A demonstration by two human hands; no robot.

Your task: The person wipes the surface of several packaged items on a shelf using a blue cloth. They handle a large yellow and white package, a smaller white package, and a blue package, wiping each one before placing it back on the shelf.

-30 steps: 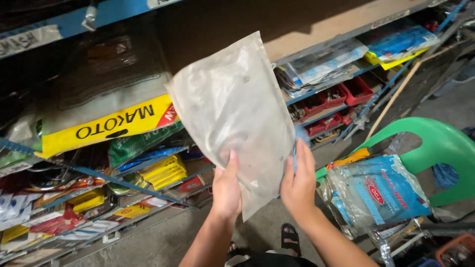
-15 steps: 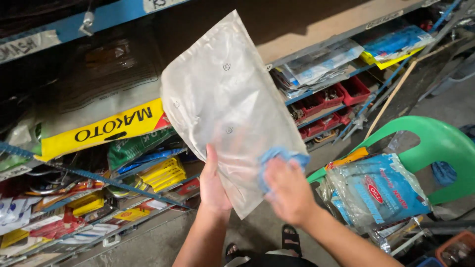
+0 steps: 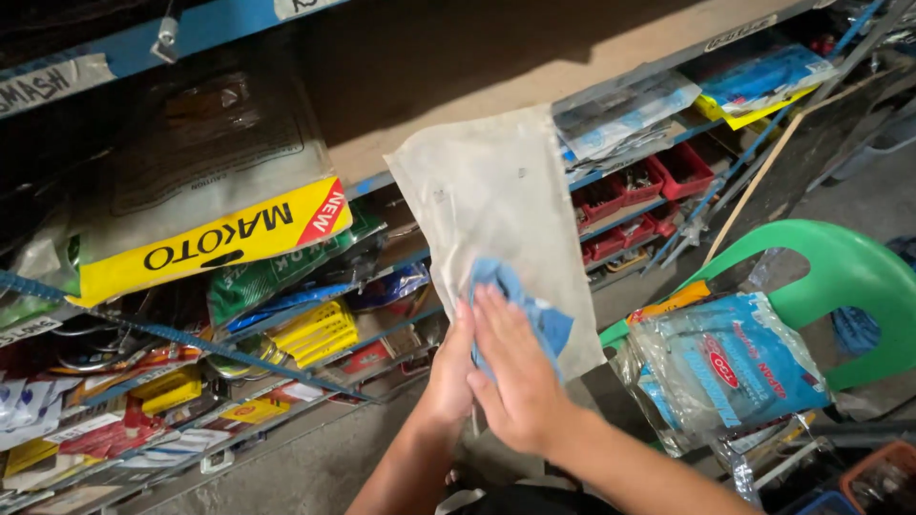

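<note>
The right hand (image 3: 520, 381) lies flat, fingers together, pressing a blue cloth (image 3: 534, 310) against the face of a dusty clear plastic packet (image 3: 496, 219); the left hand (image 3: 448, 377) sits just beside it, touching it at the thumb side, and pinches the packet's lower edge so the sheet stands up and tilted in front of both hands. The step in hand looks like wiping the packet clean. Done well, I judge, that means the left hand gripping the bottom edge firmly and pulling the film taut, while the right hand strokes with the cloth spread wide under the palm rather than bunched, working from the held edge outward so grime is pushed off the free end and the thin film does not crumple. To the right of the hands, near, a bundle of blue-printed plastic bags (image 3: 730, 367) rests on a green plastic chair (image 3: 840, 277). Left of the hands, farther off, shelves (image 3: 286, 315) hold yellow packs (image 3: 315, 332) and a large yellow-banded bag (image 3: 205, 238). Beyond the packet, red bins (image 3: 649, 191) sit on a shelf, with more clear and blue packets (image 3: 763, 76) above them, well apart from the hands.
</note>
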